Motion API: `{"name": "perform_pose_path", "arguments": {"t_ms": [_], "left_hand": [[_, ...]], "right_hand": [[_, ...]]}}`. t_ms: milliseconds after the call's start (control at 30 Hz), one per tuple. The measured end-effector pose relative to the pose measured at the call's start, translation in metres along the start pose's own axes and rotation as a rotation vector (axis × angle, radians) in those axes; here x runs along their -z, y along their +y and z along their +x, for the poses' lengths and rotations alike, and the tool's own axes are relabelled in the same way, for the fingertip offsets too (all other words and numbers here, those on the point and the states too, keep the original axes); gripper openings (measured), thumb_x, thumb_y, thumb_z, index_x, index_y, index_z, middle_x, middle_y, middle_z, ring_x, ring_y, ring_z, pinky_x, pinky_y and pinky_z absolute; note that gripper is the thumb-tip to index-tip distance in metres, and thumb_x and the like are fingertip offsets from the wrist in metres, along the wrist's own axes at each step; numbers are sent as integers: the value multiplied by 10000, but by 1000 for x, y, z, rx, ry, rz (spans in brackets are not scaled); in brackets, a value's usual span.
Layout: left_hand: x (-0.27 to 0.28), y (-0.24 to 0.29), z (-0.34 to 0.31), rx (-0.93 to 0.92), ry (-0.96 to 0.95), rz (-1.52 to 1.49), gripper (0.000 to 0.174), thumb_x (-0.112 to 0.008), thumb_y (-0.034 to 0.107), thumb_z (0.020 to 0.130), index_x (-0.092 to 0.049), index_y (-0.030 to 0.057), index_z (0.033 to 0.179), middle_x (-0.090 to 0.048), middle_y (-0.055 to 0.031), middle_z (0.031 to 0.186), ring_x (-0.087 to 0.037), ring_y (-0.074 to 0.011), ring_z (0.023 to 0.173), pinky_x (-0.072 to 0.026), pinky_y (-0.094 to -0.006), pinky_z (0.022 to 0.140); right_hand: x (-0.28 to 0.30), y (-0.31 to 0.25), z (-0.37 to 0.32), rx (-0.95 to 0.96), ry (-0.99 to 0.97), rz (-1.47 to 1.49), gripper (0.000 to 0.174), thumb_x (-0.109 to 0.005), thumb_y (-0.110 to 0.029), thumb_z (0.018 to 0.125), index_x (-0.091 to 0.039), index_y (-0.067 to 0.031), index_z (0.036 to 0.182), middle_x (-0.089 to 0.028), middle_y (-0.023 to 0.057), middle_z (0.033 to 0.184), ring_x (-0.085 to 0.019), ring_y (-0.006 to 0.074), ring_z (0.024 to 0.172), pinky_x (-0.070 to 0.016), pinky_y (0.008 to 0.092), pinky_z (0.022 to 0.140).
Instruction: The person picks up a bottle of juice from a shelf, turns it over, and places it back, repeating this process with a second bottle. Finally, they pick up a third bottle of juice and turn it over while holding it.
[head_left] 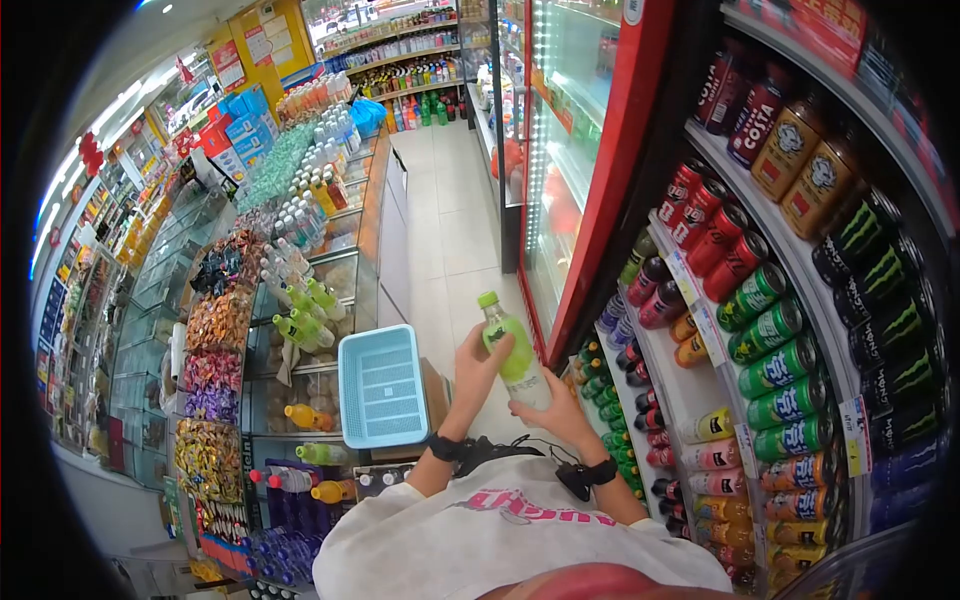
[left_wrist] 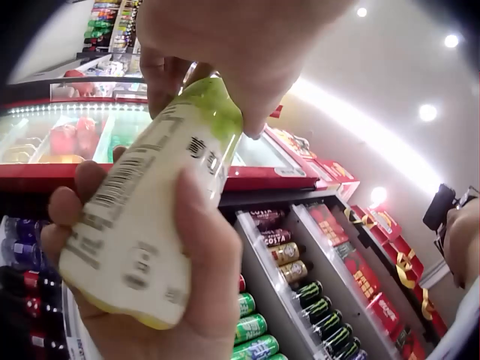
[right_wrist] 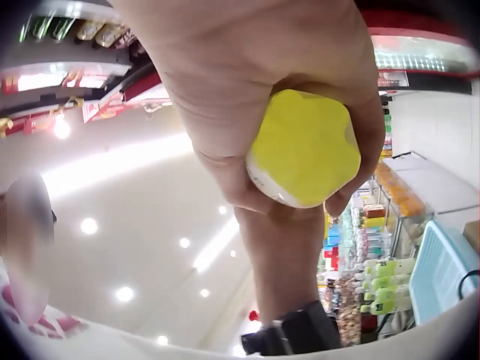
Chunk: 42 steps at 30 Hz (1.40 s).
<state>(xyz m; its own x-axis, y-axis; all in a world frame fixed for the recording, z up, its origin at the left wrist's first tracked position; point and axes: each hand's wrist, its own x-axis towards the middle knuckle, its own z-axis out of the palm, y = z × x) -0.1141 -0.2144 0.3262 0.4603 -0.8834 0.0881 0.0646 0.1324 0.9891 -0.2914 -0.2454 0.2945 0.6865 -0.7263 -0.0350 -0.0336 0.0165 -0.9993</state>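
Clasping green bottle (head_left: 515, 350), left hand (head_left: 478, 368) fingers curled round neck, right hand (head_left: 553, 412) round base, COSTA bottles (head_left: 752, 118) nearby

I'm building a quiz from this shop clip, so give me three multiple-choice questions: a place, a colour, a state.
1. Where is the blue basket?
A) left of the green bottle
B) on a cooler shelf
C) on the floor

2. What colour is the bottle's cap?
A) red
B) green
C) white

3. How is the bottle held?
A) by one hand
B) by both hands
C) unheld on a shelf

Answers: 1 A, it sits left of the bottle; 2 B, the cap is green; 3 B, the left hand grips its top, the right hand its base.
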Motion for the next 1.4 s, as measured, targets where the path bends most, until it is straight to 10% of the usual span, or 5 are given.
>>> {"name": "perform_pose_path", "arguments": {"t_ms": [167,367,1067,1267,1400], "left_hand": [[-54,-4,-32,-59,-208,22,730,-691,318,996,-279,65,1542,-638,-97,1094,-657,-131,854,-559,-284,682],[-83,10,-75,220,-303,11,676,-640,389,1016,-339,52,1517,-629,-75,994,-515,-67,508,-392,-213,397],[-105,6,-86,138,-343,-66,567,-661,397,1005,-476,18,1385,-642,-44,891,-524,-54,511,-373,-218,387],[-87,-17,-61,-235,-201,-15,541,-697,284,995,-492,-17,1394,-686,-106,1135,-673,-159,990,-542,-320,876],[-73,-6,-52,-45,-268,-127,525,-706,247,989,-511,-30,1390,-659,-126,1266,-598,-186,1205,-436,-361,1070]], "right_hand": [[23,-4,-39,-51,-25,459,448,-749,-178,929,-563,7,1292,-702,84,1043,-718,169,873,-573,292,791],[45,-6,-72,22,47,475,430,-721,-167,955,-558,1,1315,-693,80,1091,-708,155,930,-573,290,803],[63,-3,-98,-23,81,369,455,-730,-228,963,-577,-1,1327,-683,78,1157,-666,134,1004,-538,283,860],[45,-4,-71,71,83,173,532,-803,-207,901,-568,-5,1335,-669,78,1185,-654,147,1047,-537,306,886],[31,-37,-66,92,131,-22,566,-855,-164,846,-572,-8,1310,-664,78,1185,-646,144,1078,-532,321,921]]}}
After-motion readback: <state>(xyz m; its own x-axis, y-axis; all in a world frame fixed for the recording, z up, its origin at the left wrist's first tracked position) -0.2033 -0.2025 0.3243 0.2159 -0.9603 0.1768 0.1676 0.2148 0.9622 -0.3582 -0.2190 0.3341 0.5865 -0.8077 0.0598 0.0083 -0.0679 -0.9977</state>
